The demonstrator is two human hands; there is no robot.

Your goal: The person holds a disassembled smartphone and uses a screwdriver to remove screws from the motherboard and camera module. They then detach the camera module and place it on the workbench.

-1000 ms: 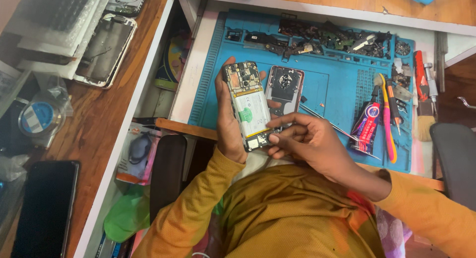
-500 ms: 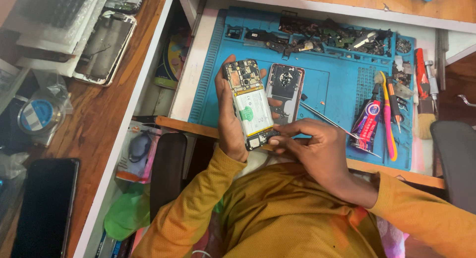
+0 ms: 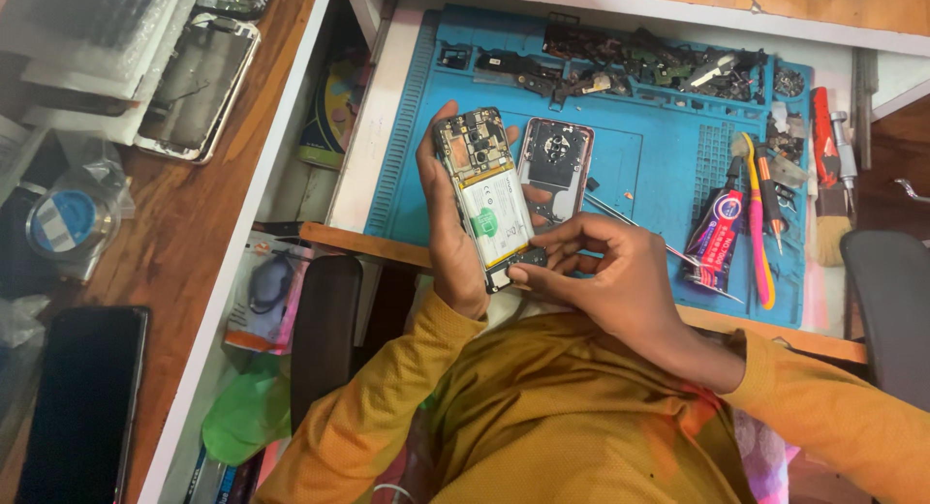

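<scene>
My left hand [image 3: 448,235] grips an opened smartphone [image 3: 487,202] with its back removed, showing the white battery and the circuit board. It is held upright over the near edge of the blue work mat [image 3: 659,165]. My right hand [image 3: 610,276] pinches at the phone's lower end with thumb and fingertips. Just behind the phone, the detached back cover [image 3: 553,163] lies on the mat. A pair of metal tweezers [image 3: 647,244] lies on the mat beside my right hand.
Small phone parts [image 3: 639,63] fill the mat's far trays. A glue tube [image 3: 710,243], a pink pry tool [image 3: 758,228], screwdrivers and a brush [image 3: 831,223] lie at the right. On the wooden desk at left are a phone frame [image 3: 199,88], a tape roll [image 3: 63,223] and a dark phone [image 3: 82,407].
My right hand's fingers have shifted slightly at the phone's lower end. The phone stays held in the left hand in about the same place.
</scene>
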